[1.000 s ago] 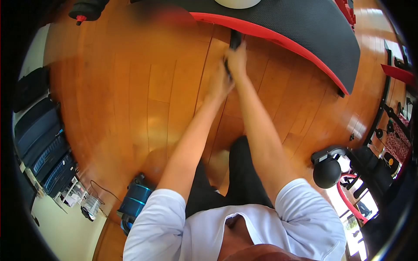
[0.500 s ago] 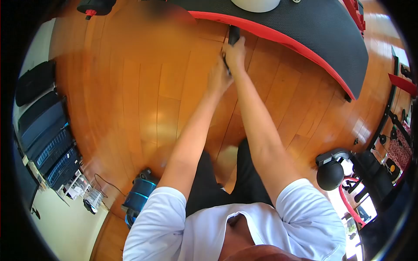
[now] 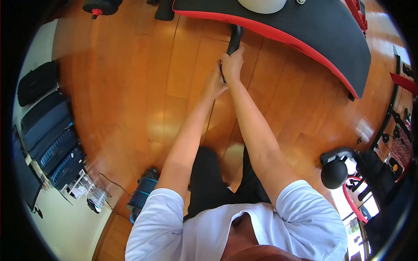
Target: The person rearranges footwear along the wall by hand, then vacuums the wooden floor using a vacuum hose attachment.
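Note:
Both my hands are close together at the top centre, on a black rod-shaped handle (image 3: 234,40) that runs up under the red edge of a black padded bench (image 3: 300,32). My right hand (image 3: 233,65) wraps round the handle, nearer the bench. Just below and to the left, my left hand (image 3: 216,81) is closed round the lower end of the handle. What the handle joins to is hidden beneath the bench.
A white round object (image 3: 263,5) rests on the bench. A dumbbell (image 3: 102,6) lies at the upper left. Dark cases (image 3: 48,117) line the left wall. A blue cylindrical device (image 3: 141,191) stands at lower left, black equipment (image 3: 334,174) at lower right.
The view has shifted, so the bench and floor items sit farther right. My hands are slightly lower in view, still round the handle. A blurred dark and red shape at the upper left is gone.

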`<control>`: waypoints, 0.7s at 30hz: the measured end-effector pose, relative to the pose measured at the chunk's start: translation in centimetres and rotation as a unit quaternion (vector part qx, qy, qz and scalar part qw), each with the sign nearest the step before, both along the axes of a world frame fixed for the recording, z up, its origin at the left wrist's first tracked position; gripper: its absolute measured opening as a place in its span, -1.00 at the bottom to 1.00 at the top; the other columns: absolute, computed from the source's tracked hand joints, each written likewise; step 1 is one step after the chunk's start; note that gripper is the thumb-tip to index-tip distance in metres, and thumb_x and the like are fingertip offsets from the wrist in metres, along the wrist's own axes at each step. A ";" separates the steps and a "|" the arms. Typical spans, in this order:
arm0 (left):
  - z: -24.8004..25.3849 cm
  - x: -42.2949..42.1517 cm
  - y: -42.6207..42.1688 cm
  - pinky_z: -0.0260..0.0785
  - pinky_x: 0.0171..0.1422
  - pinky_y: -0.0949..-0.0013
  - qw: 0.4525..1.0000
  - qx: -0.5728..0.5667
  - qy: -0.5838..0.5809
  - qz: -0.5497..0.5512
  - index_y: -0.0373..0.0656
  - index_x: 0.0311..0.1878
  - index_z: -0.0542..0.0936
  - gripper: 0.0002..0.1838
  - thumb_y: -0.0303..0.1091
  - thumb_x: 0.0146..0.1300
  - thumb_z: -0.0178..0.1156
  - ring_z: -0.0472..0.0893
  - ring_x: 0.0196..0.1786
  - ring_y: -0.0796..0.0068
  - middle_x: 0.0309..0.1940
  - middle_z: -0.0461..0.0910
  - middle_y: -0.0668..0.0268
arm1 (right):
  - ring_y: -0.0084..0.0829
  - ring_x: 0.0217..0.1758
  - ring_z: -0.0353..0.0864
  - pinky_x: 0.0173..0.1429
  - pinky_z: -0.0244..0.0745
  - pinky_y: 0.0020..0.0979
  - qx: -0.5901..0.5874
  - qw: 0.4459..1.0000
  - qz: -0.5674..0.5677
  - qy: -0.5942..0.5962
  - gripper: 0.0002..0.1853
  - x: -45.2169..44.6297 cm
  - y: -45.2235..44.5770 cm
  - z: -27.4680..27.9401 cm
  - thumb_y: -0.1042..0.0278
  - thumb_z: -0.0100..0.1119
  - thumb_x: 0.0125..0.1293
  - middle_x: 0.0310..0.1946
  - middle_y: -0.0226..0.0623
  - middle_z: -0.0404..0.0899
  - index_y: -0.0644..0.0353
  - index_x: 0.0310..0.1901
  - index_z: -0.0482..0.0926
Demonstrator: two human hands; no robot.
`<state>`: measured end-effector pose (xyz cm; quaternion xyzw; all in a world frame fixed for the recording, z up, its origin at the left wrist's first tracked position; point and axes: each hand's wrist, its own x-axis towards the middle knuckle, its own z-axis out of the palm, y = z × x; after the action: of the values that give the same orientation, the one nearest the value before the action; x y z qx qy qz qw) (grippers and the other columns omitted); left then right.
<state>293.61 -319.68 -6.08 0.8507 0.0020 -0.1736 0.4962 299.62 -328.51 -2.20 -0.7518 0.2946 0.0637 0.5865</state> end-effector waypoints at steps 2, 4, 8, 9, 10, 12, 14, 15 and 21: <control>1.3 -1.1 -0.1 0.48 -0.12 0.00 0.998 0.054 0.013 -0.013 -0.24 0.40 0.07 -0.09 -0.23 0.07 0.38 0.64 -0.13 -0.15 -0.14 0.63 -0.11 | -0.06 -0.41 0.59 -0.34 0.45 -0.14 -0.025 0.999 0.015 -0.034 -0.53 -1.0 0.1 -1.1 0.49 0.09 0.19 -0.42 0.01 0.52 0.37 0.12 0.21; 3.9 -6.6 0.2 0.46 -0.13 -0.06 0.990 0.096 0.106 -0.005 -0.24 0.40 0.06 -0.08 -0.25 0.06 0.37 0.62 -0.16 -0.23 -0.19 0.63 -0.17 | -0.11 -0.44 0.58 -0.32 0.47 -0.14 0.077 0.996 0.002 0.052 -0.57 -6.7 0.4 1.5 0.46 0.10 0.22 -0.43 -0.04 0.52 0.32 0.08 0.21; 7.1 -11.0 0.9 0.46 -0.15 -0.11 0.968 0.159 0.190 -0.023 -0.25 0.40 0.08 -0.14 -0.19 0.12 0.31 0.61 -0.18 -0.26 -0.22 0.60 -0.25 | -0.15 -0.42 0.55 -0.31 0.44 -0.18 0.030 0.996 0.030 0.080 -0.59 -12.7 1.4 2.9 0.40 0.14 0.22 -0.44 -0.01 0.50 0.33 0.02 0.21; 7.6 -10.4 1.0 0.46 -0.14 -0.10 0.961 0.172 0.215 -0.037 -0.25 0.40 0.08 -0.15 -0.17 0.13 0.30 0.62 -0.18 -0.25 -0.22 0.60 -0.25 | -0.22 -0.43 0.52 -0.34 0.43 -0.22 0.048 0.996 0.020 0.078 -0.59 -11.4 1.4 2.5 0.39 0.15 0.21 -0.44 -0.05 0.48 0.32 0.00 0.23; 6.2 -9.1 1.0 0.47 -0.13 -0.09 0.974 0.142 0.177 -0.029 -0.25 0.38 0.11 -0.15 -0.16 0.12 0.32 0.62 -0.18 -0.24 -0.23 0.61 -0.24 | -0.28 -0.44 0.49 -0.36 0.42 -0.26 0.066 0.995 0.009 0.075 -0.60 -9.7 1.2 1.8 0.37 0.16 0.21 -0.44 -0.09 0.45 0.32 -0.02 0.24; 0.7 -4.7 0.5 0.48 -0.12 -0.06 0.997 -0.051 0.033 0.042 -0.23 0.34 0.17 -0.15 -0.16 0.07 0.38 0.63 -0.21 -0.22 -0.28 0.63 -0.18 | 0.01 -0.35 0.57 -0.26 0.44 -0.09 0.098 0.995 -0.002 0.034 -0.57 -4.0 0.4 1.3 0.49 0.09 0.17 -0.37 0.12 0.52 0.39 0.04 0.19; -3.4 1.1 -0.6 0.49 -0.13 -0.02 0.981 -0.142 -0.107 0.074 -0.21 0.30 0.23 -0.16 -0.18 0.01 0.44 0.64 -0.22 -0.17 -0.29 0.64 -0.12 | 0.16 -0.18 0.59 -0.12 0.46 -0.06 -0.022 0.999 0.033 0.001 -0.53 1.7 -0.1 -1.3 0.51 0.11 0.12 -0.29 0.23 0.54 0.42 0.05 0.21; -2.5 3.1 -0.7 0.49 -0.13 0.00 0.991 -0.079 -0.098 0.054 -0.21 0.29 0.24 -0.17 -0.18 0.00 0.45 0.64 -0.19 -0.14 -0.26 0.64 -0.11 | 0.15 -0.18 0.60 -0.14 0.47 -0.06 -0.036 0.999 0.033 -0.020 -0.54 4.4 -0.4 -2.8 0.52 0.12 0.11 -0.29 0.23 0.54 0.42 0.04 0.22; -3.2 -2.5 0.4 0.47 -0.05 -0.02 0.993 0.062 -0.071 0.076 -0.27 0.29 0.23 -0.21 -0.21 0.05 0.40 0.62 -0.07 -0.20 -0.11 0.60 -0.16 | -0.11 -0.36 0.60 -0.32 0.50 -0.19 0.058 0.995 0.078 0.031 -0.61 -0.3 0.9 -1.9 0.51 0.10 0.15 -0.40 0.04 0.52 0.41 -0.02 0.23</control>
<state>291.11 -319.31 -9.33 0.8873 0.0425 -0.0744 0.4532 299.29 -327.60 -4.08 -0.7348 0.2492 0.1498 0.6128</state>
